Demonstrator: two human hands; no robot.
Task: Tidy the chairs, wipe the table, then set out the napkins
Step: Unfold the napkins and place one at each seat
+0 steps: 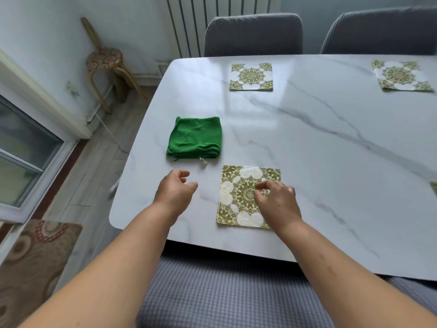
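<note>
We find the white marbled counter (pixel 319 143) largely bare through its centre and right half, leaving wide open surface between the items. Its rounded near-left corner overhangs the wood floor (pixel 94 162).

The nearest napkin (pixel 238 197), green and cream patterned, lies flat close to the near edge, square to it. Our right hand (pixel 277 201) rests over its right portion, grip pinched with fingertips touching the paper; we cannot tell whether it actually holds the sheet. Our left hand (pixel 176 189) hovers just left of the napkin, grip loosely curled and holding nothing.

A folded green cloth (pixel 195 138) sits just beyond the left hand, apart from the napkin. A second napkin (pixel 251 77) lies near the far edge before a grey chair (pixel 253 35); a third napkin (pixel 400 75) lies before another grey chair (pixel 380 31). Both chairs stand pushed in against the far edge. A sliver of a fourth napkin (pixel 434 187) shows at the right border.

A wicker stool (pixel 106 60) stands in the corner, a radiator (pixel 212 10) behind, and a patterned rug (pixel 35 256) beside the glazed door.
</note>
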